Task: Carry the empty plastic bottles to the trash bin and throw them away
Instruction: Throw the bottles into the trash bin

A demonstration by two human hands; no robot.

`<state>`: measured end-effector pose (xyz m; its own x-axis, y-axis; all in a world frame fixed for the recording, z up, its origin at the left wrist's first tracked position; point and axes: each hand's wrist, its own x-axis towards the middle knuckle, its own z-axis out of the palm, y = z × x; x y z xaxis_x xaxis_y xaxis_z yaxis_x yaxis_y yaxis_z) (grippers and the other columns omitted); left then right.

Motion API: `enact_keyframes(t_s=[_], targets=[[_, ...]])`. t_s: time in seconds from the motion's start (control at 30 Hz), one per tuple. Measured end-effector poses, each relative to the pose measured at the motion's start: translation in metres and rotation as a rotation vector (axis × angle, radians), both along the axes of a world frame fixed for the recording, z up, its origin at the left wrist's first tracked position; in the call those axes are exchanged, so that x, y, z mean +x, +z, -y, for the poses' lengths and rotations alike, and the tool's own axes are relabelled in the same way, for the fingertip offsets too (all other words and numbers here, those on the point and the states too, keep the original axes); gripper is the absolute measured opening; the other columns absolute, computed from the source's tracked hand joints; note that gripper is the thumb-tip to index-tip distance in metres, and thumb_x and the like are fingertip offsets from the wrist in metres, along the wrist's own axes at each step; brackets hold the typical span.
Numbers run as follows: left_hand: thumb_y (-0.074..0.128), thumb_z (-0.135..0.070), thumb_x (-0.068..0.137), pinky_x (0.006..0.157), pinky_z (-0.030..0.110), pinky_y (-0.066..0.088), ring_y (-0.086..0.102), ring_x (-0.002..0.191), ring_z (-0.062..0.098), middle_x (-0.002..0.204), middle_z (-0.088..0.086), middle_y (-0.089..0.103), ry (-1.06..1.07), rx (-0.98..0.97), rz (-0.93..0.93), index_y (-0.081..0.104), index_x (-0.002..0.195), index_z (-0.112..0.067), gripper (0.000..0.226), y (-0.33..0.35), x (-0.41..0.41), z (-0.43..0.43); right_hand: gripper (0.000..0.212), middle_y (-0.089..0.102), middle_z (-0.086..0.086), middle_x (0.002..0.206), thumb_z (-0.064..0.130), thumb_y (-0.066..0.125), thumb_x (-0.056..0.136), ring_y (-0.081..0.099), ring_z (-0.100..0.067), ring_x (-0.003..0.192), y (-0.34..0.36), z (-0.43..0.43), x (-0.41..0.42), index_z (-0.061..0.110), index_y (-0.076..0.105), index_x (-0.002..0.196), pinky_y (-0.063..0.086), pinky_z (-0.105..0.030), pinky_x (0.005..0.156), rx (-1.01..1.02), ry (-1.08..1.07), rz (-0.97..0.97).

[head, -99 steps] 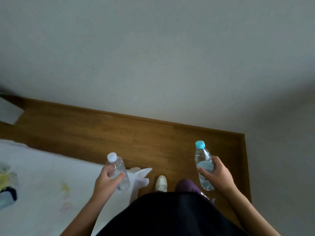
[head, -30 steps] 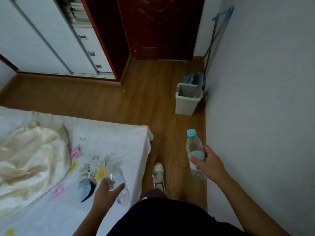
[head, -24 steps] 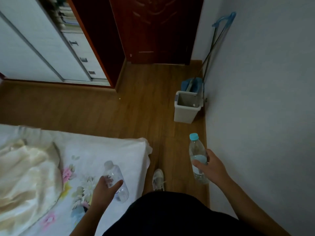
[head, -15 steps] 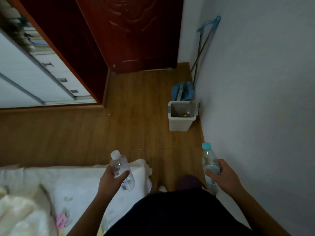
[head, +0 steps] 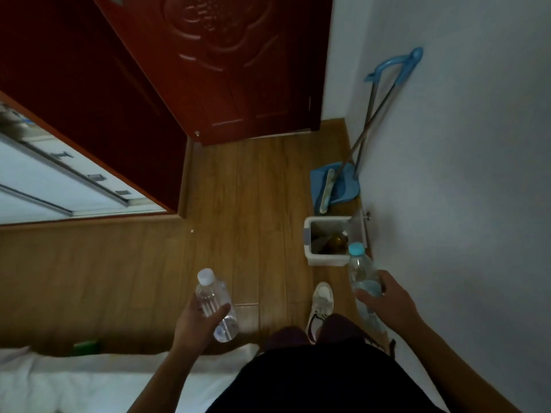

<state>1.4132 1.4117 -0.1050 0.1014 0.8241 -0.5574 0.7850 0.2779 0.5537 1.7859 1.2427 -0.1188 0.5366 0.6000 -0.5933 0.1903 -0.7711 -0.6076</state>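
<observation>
The person's left hand [head: 198, 318] grips a white-capped bottle [head: 216, 305] over the floor and the right hand [head: 387, 299] grips a blue-capped bottle [head: 362, 272], both cap-up by the middle, probably for easy release into the open trash bin [head: 325, 259] at the floor's right edge.

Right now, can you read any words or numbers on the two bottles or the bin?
No text can be read.
The blue-capped bottle has a pale blue label, too blurred to read.
The white-capped bottle shows no print I can make out.
The trash bin shows no writing.
</observation>
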Motion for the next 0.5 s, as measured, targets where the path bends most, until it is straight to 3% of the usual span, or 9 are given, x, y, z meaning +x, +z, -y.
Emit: enact_keyframes(t_s=[0.13,0.23,0.4,0.5], targets=[[0.078,-0.041,0.08,0.076,0.035,0.058,0.071,0.092,0.012,0.107,-0.002,0.073,-0.009,-0.009,0.048,0.056,0.126,-0.022,0.055,0.005,0.044,-0.06,0.061,0.066,0.003,0.103,0.054,0.076,0.071,0.068,-0.018,0.089,-0.005,-0.078,0.033,0.026,0.054,0.121,0.058,-0.041,0.079,0.031,0.059,-0.024],[0.08,-0.045,0.076,0.08,0.036,0.057,0.071,0.097,0.012,0.11,-0.005,0.073,-0.037,-0.026,0.084,0.057,0.128,-0.026,0.06,0.008,0.079,-0.102,0.06,0.065,0.002,0.106,0.05,0.077,0.075,0.064,-0.015,0.091,-0.004,-0.125,0.047,0.022,0.053,0.123,0.053,-0.03,0.072,0.045,0.032,-0.023],[0.082,-0.032,0.079,0.069,0.018,0.045,0.066,0.098,0.015,0.112,0.002,0.069,-0.164,-0.062,0.079,0.057,0.126,-0.013,0.057,-0.014,0.144,-0.165,0.075,0.065,0.003,0.111,0.062,0.072,0.069,0.065,-0.018,0.097,-0.023,-0.17,0.064,0.022,0.051,0.128,0.057,-0.042,0.085,0.013,-0.059,-0.035],[0.084,-0.039,0.075,0.073,0.025,0.047,0.066,0.099,0.017,0.103,-0.006,0.068,-0.275,-0.111,0.035,0.059,0.116,-0.018,0.052,-0.036,0.177,-0.195,0.064,0.062,0.008,0.103,0.052,0.076,0.075,0.064,-0.012,0.09,-0.036,-0.181,0.066,0.02,0.05,0.124,0.054,-0.03,0.076,-0.018,-0.185,-0.047]])
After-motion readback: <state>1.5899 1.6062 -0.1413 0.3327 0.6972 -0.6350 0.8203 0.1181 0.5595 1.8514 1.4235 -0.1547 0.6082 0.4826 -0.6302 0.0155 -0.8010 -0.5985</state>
